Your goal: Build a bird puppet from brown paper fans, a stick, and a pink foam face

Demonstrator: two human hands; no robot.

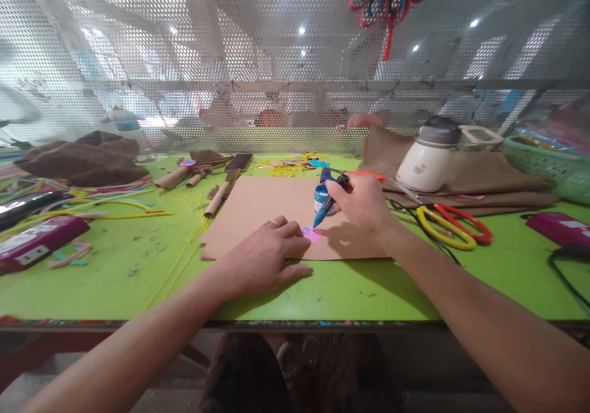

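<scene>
A sheet of brown paper or card (267, 198) lies on the green table in front of me. Near its front edge is a small pink paper piece (314, 236) with a blue round mark. My left hand (265, 253) rests flat on the sheet, fingers stretched out, fingertips at the left side of the pink piece. In my right hand (364, 201) a blue, dark-topped pen (325, 209) is gripped, its tip down on or just above the pink piece. Right behind the pen stands a small jar (318, 196) with blue at its top, partly hidden.
Scissors with yellow and red handles (445, 225) lie right, by a cream bottle (424, 161) on brown cloth and a green basket (548, 161). Left are brown rolls (221, 198), a phone (239, 162) and a purple power strip (41, 241). A perforated screen (276, 62) stands behind.
</scene>
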